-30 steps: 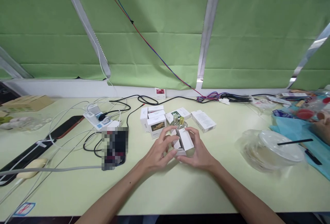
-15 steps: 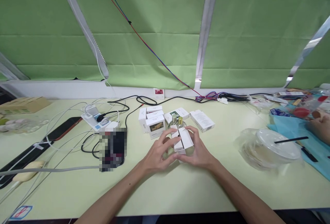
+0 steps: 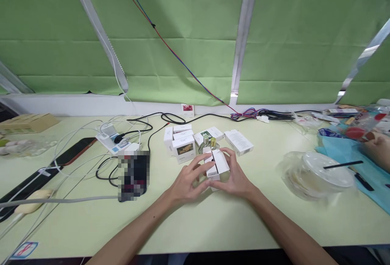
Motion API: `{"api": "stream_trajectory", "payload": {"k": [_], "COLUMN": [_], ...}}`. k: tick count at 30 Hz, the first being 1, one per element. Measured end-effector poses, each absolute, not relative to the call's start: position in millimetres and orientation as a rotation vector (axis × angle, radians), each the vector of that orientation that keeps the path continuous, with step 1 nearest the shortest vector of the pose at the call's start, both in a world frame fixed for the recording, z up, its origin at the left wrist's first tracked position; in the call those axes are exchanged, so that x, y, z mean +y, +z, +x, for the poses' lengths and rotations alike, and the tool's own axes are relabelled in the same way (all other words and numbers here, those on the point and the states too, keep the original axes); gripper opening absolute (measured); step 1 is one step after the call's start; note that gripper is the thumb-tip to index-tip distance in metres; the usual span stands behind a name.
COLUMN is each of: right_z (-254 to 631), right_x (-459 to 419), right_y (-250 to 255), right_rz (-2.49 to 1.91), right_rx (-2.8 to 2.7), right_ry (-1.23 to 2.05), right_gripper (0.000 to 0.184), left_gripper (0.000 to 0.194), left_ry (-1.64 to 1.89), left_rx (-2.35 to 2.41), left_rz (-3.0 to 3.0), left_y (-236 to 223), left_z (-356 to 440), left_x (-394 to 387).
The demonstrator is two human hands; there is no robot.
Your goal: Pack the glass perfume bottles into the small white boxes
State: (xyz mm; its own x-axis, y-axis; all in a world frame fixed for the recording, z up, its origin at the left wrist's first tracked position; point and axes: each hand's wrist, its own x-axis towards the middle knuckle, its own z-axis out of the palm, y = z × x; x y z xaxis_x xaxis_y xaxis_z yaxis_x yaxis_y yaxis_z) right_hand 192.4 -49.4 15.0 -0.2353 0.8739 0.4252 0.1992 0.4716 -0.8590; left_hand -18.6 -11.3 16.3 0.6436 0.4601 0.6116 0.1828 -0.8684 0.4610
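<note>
- Head view: the white carton is between the two hands, near the front of the table; a dark slit shows on top, but its contents cannot be made out.
- The left hand is half curled, fingers and thumb gripping the carton's left side and covering part of it.
- The right hand is bent round the carton's right side, holding it; its palm is hidden.
- Just behind the carton stand glass bottles with a silver cap and a gold cap, their lower parts blocked.
- Left of the carton, upright white boxes partly hide one another.
- Far right of it, another person's hand is cut off by the frame edge.
</note>
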Motion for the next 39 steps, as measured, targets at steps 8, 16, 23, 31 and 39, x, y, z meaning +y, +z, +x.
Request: {"api": "stream_trajectory", "payload": {"k": [8, 16, 23, 31, 39], "right_z": [193.5, 192.9, 192.3, 192.3, 190.8], "right_x": [-48.8, -49.5, -49.0, -48.5, -47.3], "right_y": [11.5, 13.4, 13.7, 10.6, 11.4], "right_rz": [-0.934, -0.928, -0.934, -0.920, -0.908], "right_rx": [-1.715, -1.711, -1.720, -1.707, -1.710], "right_ry": [0.835, 0.846, 0.845, 0.855, 0.836], "right_gripper": [0.088, 0.088, 0.086, 0.087, 0.086], "left_gripper": [0.043, 0.043, 0.044, 0.046, 0.049], "left_ry": [1.096, 1.180, 1.230, 1.252, 1.294], "left_rx": [0.502, 0.474, 0.463, 0.457, 0.476], "left_rz": [2.501, 2.474, 2.476, 2.495, 2.478], "left_y": [16.8, 9.9, 8.4, 7.7, 8.8], "left_z": [-17.3, -16.3, -15.4, -16.8, -15.8], "left_x": [-12.3, -11.1, -11.6, -10.9, -12.4]}}
